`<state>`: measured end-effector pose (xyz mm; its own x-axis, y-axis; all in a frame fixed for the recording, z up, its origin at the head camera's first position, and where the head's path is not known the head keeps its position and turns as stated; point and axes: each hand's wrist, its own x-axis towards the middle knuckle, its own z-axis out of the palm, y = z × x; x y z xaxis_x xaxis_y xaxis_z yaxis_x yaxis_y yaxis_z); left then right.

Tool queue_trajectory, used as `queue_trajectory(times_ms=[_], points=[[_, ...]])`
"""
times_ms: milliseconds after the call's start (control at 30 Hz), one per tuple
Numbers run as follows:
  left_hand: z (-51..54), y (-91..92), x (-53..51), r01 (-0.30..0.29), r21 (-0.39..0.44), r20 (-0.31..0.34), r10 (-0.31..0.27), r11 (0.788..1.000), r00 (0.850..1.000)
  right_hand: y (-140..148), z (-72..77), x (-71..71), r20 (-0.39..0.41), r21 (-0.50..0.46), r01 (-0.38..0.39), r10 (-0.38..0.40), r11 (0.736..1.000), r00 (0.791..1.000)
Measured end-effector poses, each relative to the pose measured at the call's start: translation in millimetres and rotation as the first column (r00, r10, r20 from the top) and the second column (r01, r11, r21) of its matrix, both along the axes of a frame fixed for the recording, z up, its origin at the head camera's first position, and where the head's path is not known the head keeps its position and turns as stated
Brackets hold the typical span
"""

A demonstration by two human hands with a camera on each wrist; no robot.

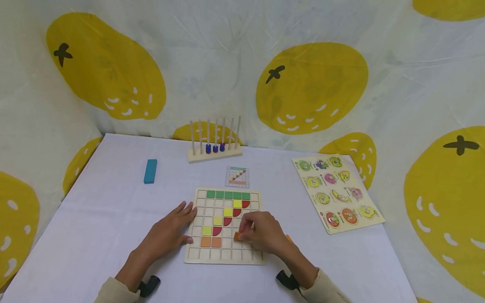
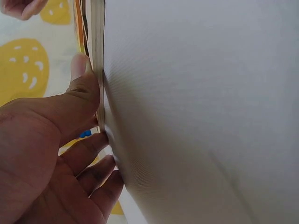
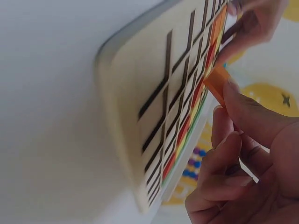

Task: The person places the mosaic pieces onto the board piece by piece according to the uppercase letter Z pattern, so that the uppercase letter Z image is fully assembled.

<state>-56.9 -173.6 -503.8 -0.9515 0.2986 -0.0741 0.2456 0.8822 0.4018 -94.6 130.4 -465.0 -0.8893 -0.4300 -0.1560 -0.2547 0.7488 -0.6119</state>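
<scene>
A wooden grid board (image 1: 225,255) lies on the white table. My right hand (image 1: 265,231) pinches an orange tile (image 1: 237,236) between thumb and fingers over the board's right half; the right wrist view shows this tile (image 3: 217,85) tilted. At the board's left edge rests my left hand (image 1: 167,229), fingers extended, thumb at the rim. Green squares (image 1: 228,195) form a row near the top. Yellow squares (image 1: 228,212) and red quarter-round tiles (image 1: 237,212) run diagonally below. Two orange tiles (image 1: 211,242) sit side by side at lower left.
A small pattern card (image 1: 237,182) lies behind the board. Farther back stands a peg stand (image 1: 214,157) with beads. A teal block (image 1: 150,171) is at left, a fruit puzzle board (image 1: 338,187) at right. Part of an orange piece (image 1: 289,238) shows beside my right wrist.
</scene>
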Motion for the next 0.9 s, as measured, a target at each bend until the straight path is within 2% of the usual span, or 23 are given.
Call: queue_trajectory(times_ms=[267, 400, 567, 767, 900], points=[[-0.5, -0.4, -1.1, 0.007, 0.000, 0.002, -0.007, 1.000, 1.000, -24.7, -4.9, 1.0, -0.002, 0.013, -0.054, 0.054, 0.998, 0.999], [-1.6, -0.7, -1.6, 0.010, 0.000, 0.006, -0.010, 1.000, 1.000, -31.5, -7.4, 1.6, -0.037, 0.035, -0.055, 0.056, 0.998, 0.998], [-1.5, -0.6, -1.8, 0.009, -0.002, 0.003, -0.009, 1.000, 1.000, -37.5, -8.5, 1.5, -0.051, 0.064, -0.059, 0.063, 0.996, 0.997], [-1.6, -1.1, -1.3, 0.008, -0.003, -0.002, -0.008, 1.000, 1.000, -39.4, -10.8, 2.6, -0.038, 0.125, -0.115, 0.121, 0.985, 0.992], [-2.2, -1.4, -1.4, 0.009, 0.000, -0.007, -0.009, 1.000, 1.000, -37.3, -12.5, 3.2, -0.047, 0.121, -0.118, 0.125, 0.986, 0.991]])
